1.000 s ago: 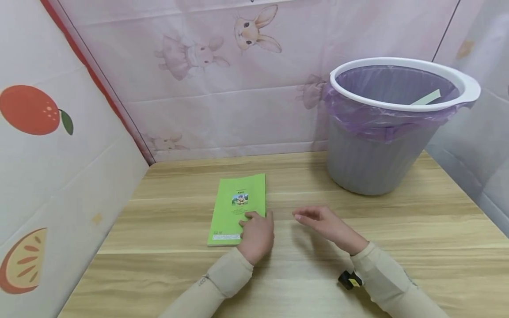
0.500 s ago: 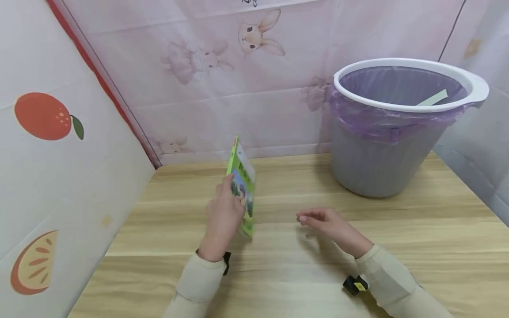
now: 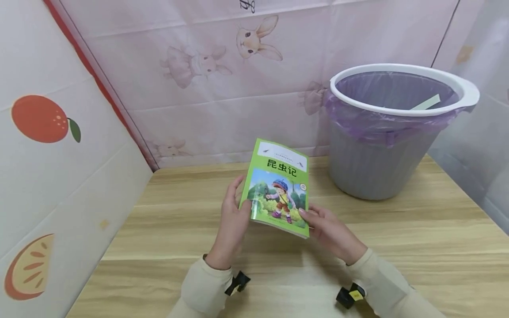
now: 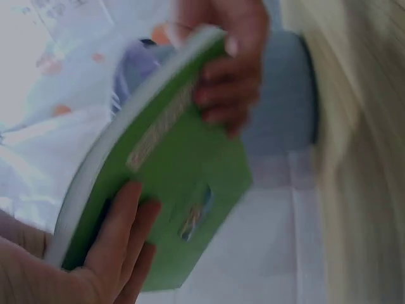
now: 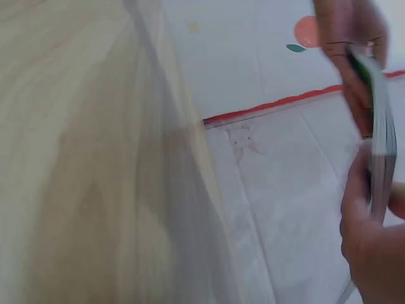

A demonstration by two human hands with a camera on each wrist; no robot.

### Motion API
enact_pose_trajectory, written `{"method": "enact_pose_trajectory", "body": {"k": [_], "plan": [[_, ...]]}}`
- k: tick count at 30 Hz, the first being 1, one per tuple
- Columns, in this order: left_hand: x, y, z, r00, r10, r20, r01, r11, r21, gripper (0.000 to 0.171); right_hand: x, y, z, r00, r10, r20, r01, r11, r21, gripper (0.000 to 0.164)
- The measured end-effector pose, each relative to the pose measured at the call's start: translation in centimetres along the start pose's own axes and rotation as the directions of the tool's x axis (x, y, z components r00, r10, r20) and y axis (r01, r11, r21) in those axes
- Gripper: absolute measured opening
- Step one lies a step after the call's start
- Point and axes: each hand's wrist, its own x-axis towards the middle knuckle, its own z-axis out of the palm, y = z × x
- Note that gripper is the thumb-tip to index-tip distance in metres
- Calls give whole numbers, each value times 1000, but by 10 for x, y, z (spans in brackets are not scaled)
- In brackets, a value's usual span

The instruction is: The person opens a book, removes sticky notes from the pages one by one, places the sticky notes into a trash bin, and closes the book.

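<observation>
A green paperback book [image 3: 278,190] is held up over the table, its illustrated front cover turned toward me and tilted back. My left hand [image 3: 232,223] grips its left edge, thumb on the front cover. At the lower right corner my right hand [image 3: 332,229] pinches the book, thumb on the front and fingers behind. In the left wrist view the fingers of my left hand [image 4: 120,247] spread over the green back cover [image 4: 190,171], and the right hand's fingertips lie on it too. The right wrist view shows the page edges [image 5: 383,133] between both hands.
A grey bin [image 3: 366,159] with a white rim and purple liner stands at the back right of the wooden table [image 3: 167,229]. A pale strip [image 3: 426,102] shows inside it. Printed cloth walls [image 3: 199,110] close off the back and sides.
The book has been lifted off the table and turned from back cover to front cover by my left hand. My right hand, earlier apart from it, now holds its right corner.
</observation>
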Motion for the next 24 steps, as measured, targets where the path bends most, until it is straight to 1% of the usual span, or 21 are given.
{"method": "enact_pose_trajectory", "body": {"k": [1, 3, 5, 6, 7, 9, 11, 13, 14, 15, 18, 20, 21, 22, 24], "plan": [[2, -3, 0, 999, -38, 4, 38, 999, 0, 65, 0, -1, -3, 1000, 1, -18, -1, 1000, -17, 54], [9, -12, -1, 993, -110, 30, 108, 993, 52, 71, -1, -4, -9, 997, 12, -73, -20, 995, -98, 57], [15, -22, -2, 980, -186, 78, 177, 978, 110, 76, 0, -7, -15, 990, 35, -135, -62, 976, -207, 58], [19, -27, -3, 969, -221, 110, 204, 968, 148, 78, 0, -8, -19, 986, 50, -160, -90, 963, -254, 57], [21, -33, -3, 959, -246, 140, 215, 955, 205, 79, 1, -9, -22, 981, 66, -183, -117, 952, -283, 54], [25, -44, -4, 941, -282, 187, 209, 919, 335, 80, 2, -7, -27, 972, 94, -213, -163, 928, -336, 49], [28, -53, -4, 929, -299, 220, 178, 879, 442, 79, 3, -4, -29, 967, 111, -230, -195, 903, -384, 44], [28, -61, -4, 922, -304, 241, 125, 821, 558, 77, 5, 1, -30, 964, 118, -240, -213, 882, -420, 42], [28, -64, -4, 917, -308, 252, 107, 800, 590, 76, 5, 3, -30, 962, 118, -245, -220, 868, -445, 42], [28, -66, -5, 914, -307, 266, 85, 785, 614, 75, 5, 5, -30, 961, 117, -251, -225, 859, -460, 42], [26, -69, -3, 904, -297, 307, 25, 755, 655, 76, 7, 9, -28, 955, 108, -277, -243, 821, -517, 42], [25, -71, -2, 900, -292, 323, -14, 723, 691, 81, 7, 10, -26, 956, 69, -285, -233, 768, -596, 45], [24, -72, 0, 898, -290, 330, -35, 701, 712, 83, 7, 10, -25, 958, 52, -283, -228, 735, -638, 50], [23, -72, 1, 897, -288, 336, -54, 681, 730, 86, 7, 9, -23, 961, 36, -274, -222, 692, -687, 57], [21, -74, 4, 895, -282, 347, -97, 635, 766, 88, 6, 9, -19, 969, 6, -245, -202, 587, -784, 72]]}}
